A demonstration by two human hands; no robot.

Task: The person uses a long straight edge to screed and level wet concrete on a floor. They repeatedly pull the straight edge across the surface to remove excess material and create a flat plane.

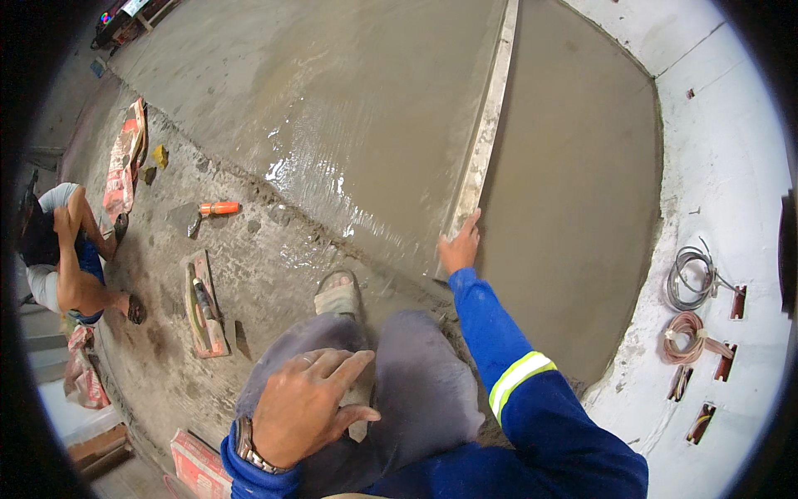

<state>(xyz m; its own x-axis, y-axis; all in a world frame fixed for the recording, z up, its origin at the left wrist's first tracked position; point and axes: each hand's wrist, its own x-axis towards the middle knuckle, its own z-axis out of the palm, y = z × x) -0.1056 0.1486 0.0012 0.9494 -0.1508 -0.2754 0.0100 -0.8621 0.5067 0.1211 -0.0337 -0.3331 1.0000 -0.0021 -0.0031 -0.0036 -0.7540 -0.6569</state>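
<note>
My right hand (pixel 461 244) grips the near end of a long, pale straightedge (pixel 485 133), its index finger stretched along the bar. The straightedge lies across wet grey mortar (pixel 374 108) and runs away to the far edge. To its right the mortar (pixel 573 166) looks smooth and matte; to its left it is wet and shiny, with ripples. My left hand (pixel 312 403), with a metal watch at the wrist, hovers over or rests on my left knee; I cannot tell which. Its fingers are extended, the thumb is apart, and nothing is in it.
On rough floor at left lie a float (pixel 204 308), an orange-handled trowel (pixel 218 208) and a torn bag (pixel 125 162). Another person (pixel 66 249) squats at far left. Coiled cables (pixel 692 279) hang from the white wall at right. A red-and-white bag (pixel 199 466) lies near my left side.
</note>
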